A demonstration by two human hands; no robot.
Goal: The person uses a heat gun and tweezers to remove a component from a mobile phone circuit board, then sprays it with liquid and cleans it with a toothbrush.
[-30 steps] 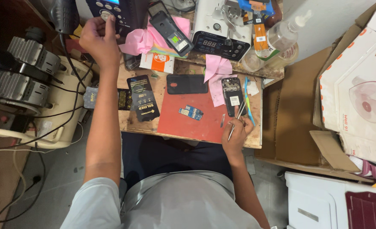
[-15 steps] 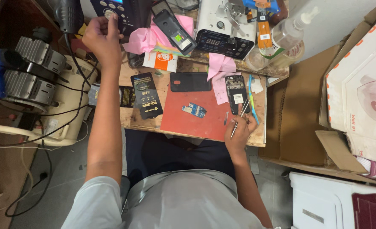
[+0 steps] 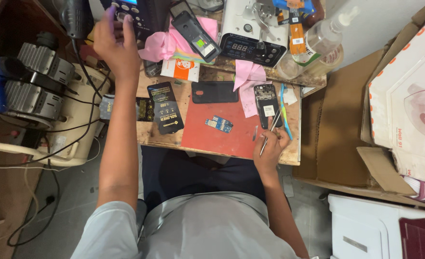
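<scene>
Right hand [image 3: 272, 146] curled tight around thin metal tweezers [image 3: 271, 128], low at the near edge of the wooden bench [image 3: 294, 139]. Tips of the tweezers up and away from the hand, resting on an opened black phone [image 3: 267, 100] just beyond the fingers. Beside that phone, on the outer side of the hand, a thin blue tool [image 3: 284, 108] lying flat. Under and beside the hand, a red mat [image 3: 222, 139]. Further across the mat, toward the other arm, a small blue circuit board [image 3: 219, 124], well apart from the fingers. Above that, a black phone back cover [image 3: 215, 91]. Pink cloth [image 3: 249, 79] tucked near the top of the opened phone. Left hand [image 3: 115, 45] stretched far out and up, fingers spread a little, touching the buttons of a dark control box [image 3: 138, 12] at the back of the bench. Holding nothing, only pressing. Close to that wrist, a black packet [image 3: 167, 112] lying flat on the bench. On the outer side of that arm, a grey and cream air pump [image 3: 39, 91] with black cables. Beyond the right hand, at the back, a white machine with a small number screen [image 3: 251, 33] and a clear bottle [image 3: 320, 41]. Off past the right hand, brown cardboard boxes [image 3: 337, 120].
</scene>
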